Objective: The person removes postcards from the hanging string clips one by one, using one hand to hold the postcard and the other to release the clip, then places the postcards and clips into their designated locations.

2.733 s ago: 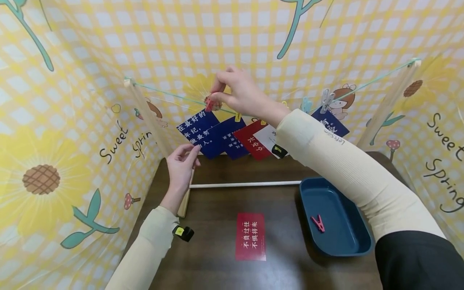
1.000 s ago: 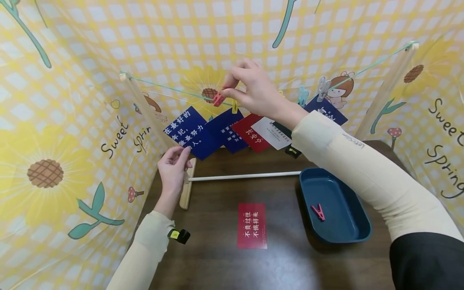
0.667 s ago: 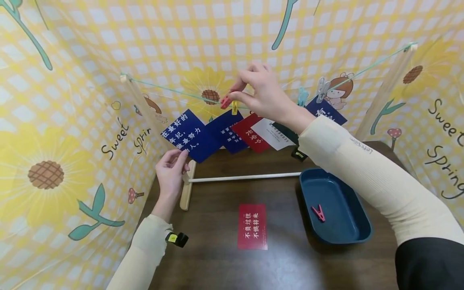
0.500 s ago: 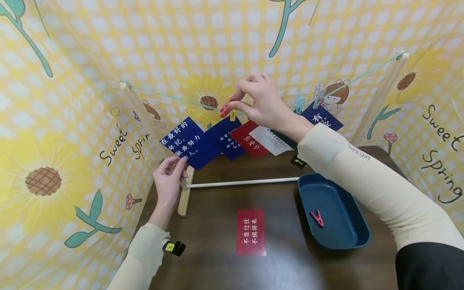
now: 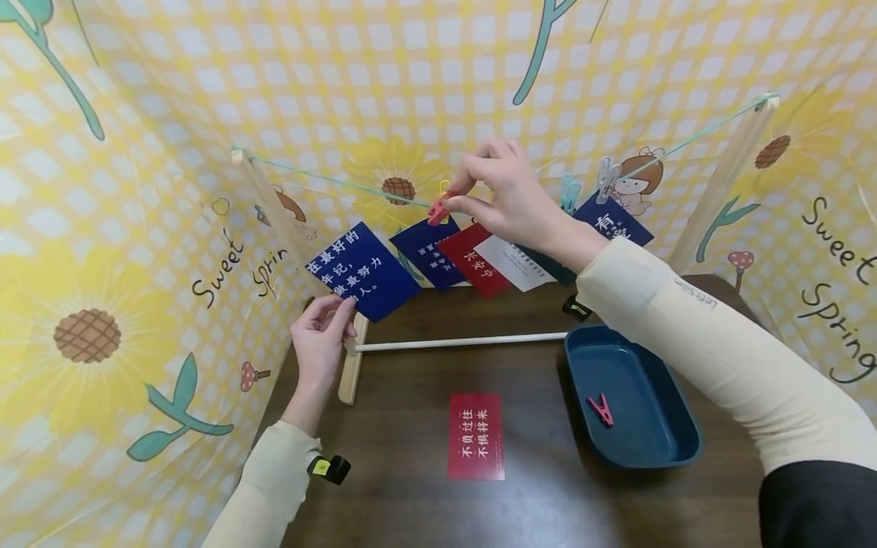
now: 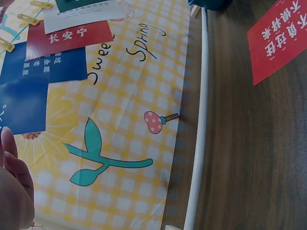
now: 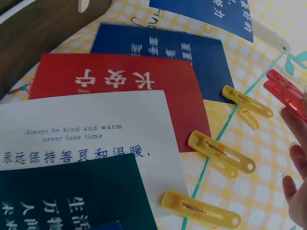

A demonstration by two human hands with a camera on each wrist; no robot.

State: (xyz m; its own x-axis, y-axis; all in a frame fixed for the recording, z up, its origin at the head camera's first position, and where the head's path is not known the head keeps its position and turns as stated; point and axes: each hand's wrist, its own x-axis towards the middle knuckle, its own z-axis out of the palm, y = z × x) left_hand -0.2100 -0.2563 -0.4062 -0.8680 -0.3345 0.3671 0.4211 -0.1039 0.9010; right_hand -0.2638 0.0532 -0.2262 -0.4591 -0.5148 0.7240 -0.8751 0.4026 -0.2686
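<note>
My left hand [image 5: 320, 335] pinches the lower left corner of a dark blue card [image 5: 366, 266] with white characters. The card is tilted and stands below the green string [image 5: 322, 176], apart from it. Between thumb and forefinger my right hand [image 5: 503, 199] holds a red clothespin [image 5: 437, 211], level with the string and in front of the second blue card [image 5: 430, 255]. In the right wrist view the red clothespin [image 7: 286, 93] lies just beyond the nearest yellow clothespin [image 7: 247, 103]. Whether its jaws touch the string cannot be told.
Hanging further right are a red card [image 5: 473, 266], a white card [image 5: 517, 262], a green one and another blue card [image 5: 612, 221]. A red card [image 5: 476, 438] lies on the table. The blue tray [image 5: 654, 411] contains a pink clothespin [image 5: 600, 410]. Wooden posts [image 5: 274, 217] carry the string.
My right hand has carried the red clothespin rightward, away from the held blue card's top. My left hand has shifted left and slightly down with that card, which has separated from the second blue card.
</note>
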